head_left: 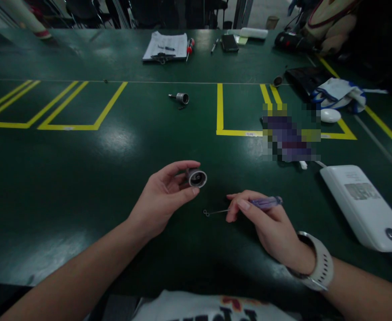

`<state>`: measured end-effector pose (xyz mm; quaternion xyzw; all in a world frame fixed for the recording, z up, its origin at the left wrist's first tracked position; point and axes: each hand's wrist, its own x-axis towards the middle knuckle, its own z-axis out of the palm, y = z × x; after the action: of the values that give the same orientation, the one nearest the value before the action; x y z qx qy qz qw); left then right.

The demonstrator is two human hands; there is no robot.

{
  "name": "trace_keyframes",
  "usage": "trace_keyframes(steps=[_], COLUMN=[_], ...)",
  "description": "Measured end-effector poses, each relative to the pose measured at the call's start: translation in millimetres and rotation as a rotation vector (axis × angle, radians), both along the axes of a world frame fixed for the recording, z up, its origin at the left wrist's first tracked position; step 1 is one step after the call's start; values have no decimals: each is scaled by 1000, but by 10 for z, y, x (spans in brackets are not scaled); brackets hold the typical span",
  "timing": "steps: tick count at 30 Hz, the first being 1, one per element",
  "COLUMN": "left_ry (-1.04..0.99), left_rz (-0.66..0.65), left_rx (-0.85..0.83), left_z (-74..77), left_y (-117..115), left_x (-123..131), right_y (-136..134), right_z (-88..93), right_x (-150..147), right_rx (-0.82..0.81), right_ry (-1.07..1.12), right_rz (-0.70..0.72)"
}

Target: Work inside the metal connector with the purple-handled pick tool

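A small hollow metal cylinder (196,178) is pinched between the thumb and fingers of my left hand (162,196), its open end facing right and toward me. To its right, my right hand (262,218) holds a screwdriver (266,203) with a translucent purple handle, its thin shaft pointing left. Near the shaft's tip are a couple of tiny rings (206,213); whether they hang on the tip or lie on the table is unclear. The cylinder and the shaft are apart. A similar metal part with a stem (179,98) lies farther back on the green table (132,156).
At the right are a white power bank (366,207), a blurred-out phone (289,138), a white oval case (330,116) and a cloth (339,94). Toward the back lie a clipboard with papers (165,47), a red-handled screwdriver (190,48) and a black box (229,43).
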<state>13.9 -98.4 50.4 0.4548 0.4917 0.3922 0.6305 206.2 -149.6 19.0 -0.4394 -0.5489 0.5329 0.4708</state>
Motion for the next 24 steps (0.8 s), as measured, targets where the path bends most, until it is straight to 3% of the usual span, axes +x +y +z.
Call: trace_keyframes(steps=[13, 19, 24], left_ry=[-164, -236, -227], left_rz=[57, 87, 86], left_rx=[-2, -11, -13], left_z=[34, 32, 31], left_y=[3, -1, -3], left_x=[33, 25, 27], right_y=[-78, -73, -69], right_z=[166, 116, 77], right_x=[-10, -6, -15], right_rx=[290, 144, 117], right_ry=[-346, -213, -189], right_rz=[156, 17, 65])
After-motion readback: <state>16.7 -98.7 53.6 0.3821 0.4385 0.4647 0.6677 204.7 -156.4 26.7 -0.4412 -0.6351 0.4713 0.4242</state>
